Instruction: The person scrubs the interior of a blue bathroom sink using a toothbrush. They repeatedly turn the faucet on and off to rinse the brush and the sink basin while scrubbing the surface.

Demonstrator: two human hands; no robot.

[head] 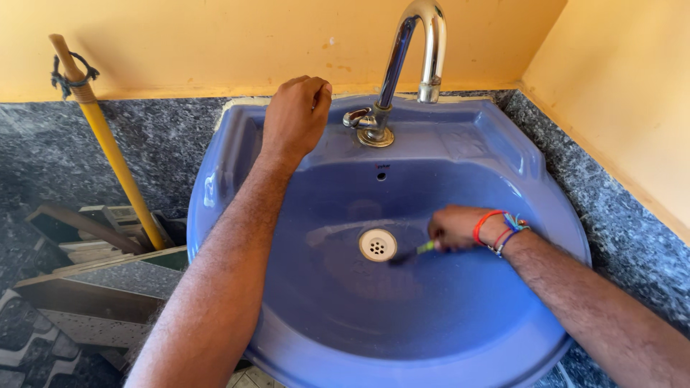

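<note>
A blue ceramic sink (460,323) fills the middle of the view, with a white drain (377,245) at its bottom. My right hand (456,228) is inside the basin, shut on a small brush with a green handle (424,248) whose dark tip touches the basin just right of the drain. Red and coloured bracelets (499,230) circle that wrist. My left hand (296,115) rests as a closed fist on the sink's back rim, just left of the chrome tap handle (357,117). The chrome curved tap (420,50) rises behind the basin.
A dark speckled stone counter (611,215) surrounds the sink below orange walls. A yellow stick (108,140) with a wooden top leans at the left. Stacked tile pieces and boards (93,280) lie at the lower left.
</note>
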